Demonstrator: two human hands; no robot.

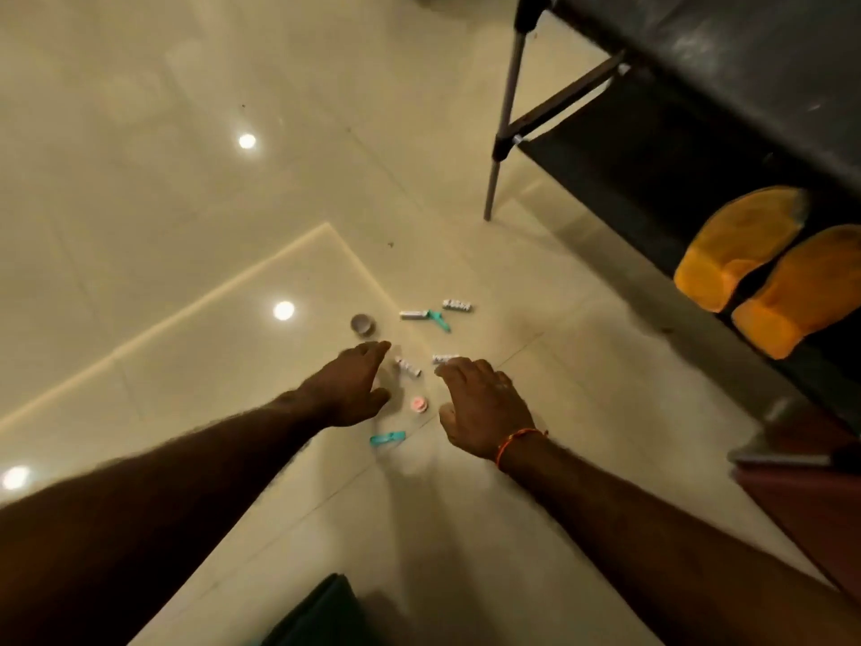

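Small items lie scattered on the cream tiled floor (186, 226). A small grey cup (363, 325) stands at the far left of them. Beyond my hands lie a white tube with a teal cap (421, 315) and a white patterned tube (458, 305). Between my hands are another small white tube (408, 366), a round pink lid (418, 404) and a teal clip (387, 438). My left hand (356, 387) hovers over the floor with fingers stretched out, holding nothing. My right hand (484, 407), with an orange thread at the wrist, is spread, its fingertips at a white tube (445, 359).
A black bench with metal legs (505, 109) stands at the upper right. Two orange slippers (764, 268) sit on its lower shelf. A reddish object (801, 487) is at the right edge. Dark cloth (321, 613) shows at the bottom.
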